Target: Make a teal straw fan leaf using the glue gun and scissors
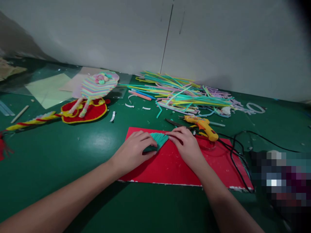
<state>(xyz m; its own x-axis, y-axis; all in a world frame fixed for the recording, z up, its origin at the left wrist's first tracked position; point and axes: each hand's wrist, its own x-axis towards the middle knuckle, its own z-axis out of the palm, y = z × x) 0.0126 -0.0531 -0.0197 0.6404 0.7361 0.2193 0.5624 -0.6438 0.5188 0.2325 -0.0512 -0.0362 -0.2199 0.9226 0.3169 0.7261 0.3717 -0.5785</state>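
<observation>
My left hand [137, 148] curls around a teal, fan-shaped piece of pipe cleaners [160, 139] laid side by side. Its thumb and fingers close on the near and left part of the piece. At the piece's right edge, my right hand [186, 142] has its thumb and index finger pinched together. Both hands rest over a red board [167, 170], and part of the teal piece is hidden beneath the left fingers. Just beyond the right hand lie dark-bladed scissors [172, 122] and a yellow-orange glue gun [205, 127].
A heap of pastel pipe cleaners [179, 95] lies by the wall. Left of it are a striped pipe-cleaner figure [98, 87], a red ornament with yellow edging [93, 113] and a pale green sheet [50, 89]. A black cord [234, 152] loops over the board's right side.
</observation>
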